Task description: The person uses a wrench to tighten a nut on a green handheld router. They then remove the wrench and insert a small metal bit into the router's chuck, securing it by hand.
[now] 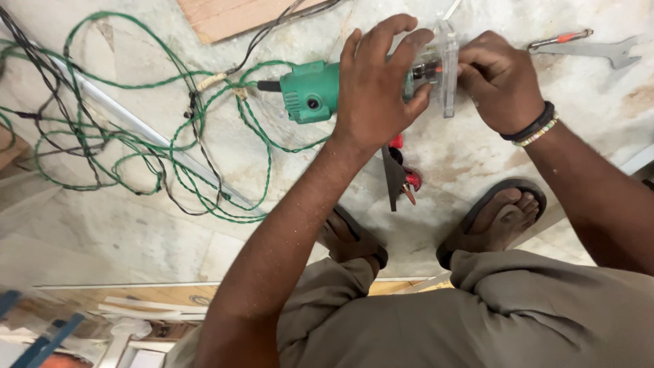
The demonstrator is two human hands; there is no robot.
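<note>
The left hand (375, 85) is wrapped over the green power tool (310, 90), which lies on its side on the stone floor (170, 238). The right hand (499, 80) pinches at the tool's clear plastic base (447, 68). A tangled green cord (136, 146) trails off to the left, red-handled pliers (402, 174) lie just below the tool, and a flat spanner (599, 50) lies near the right hand.

A green handheld trimmer (310, 92) with a clear plastic base (447, 68) is laid on its side on the marble floor, upper centre of the frame, its black cord end pointed left, its middle covered
</note>
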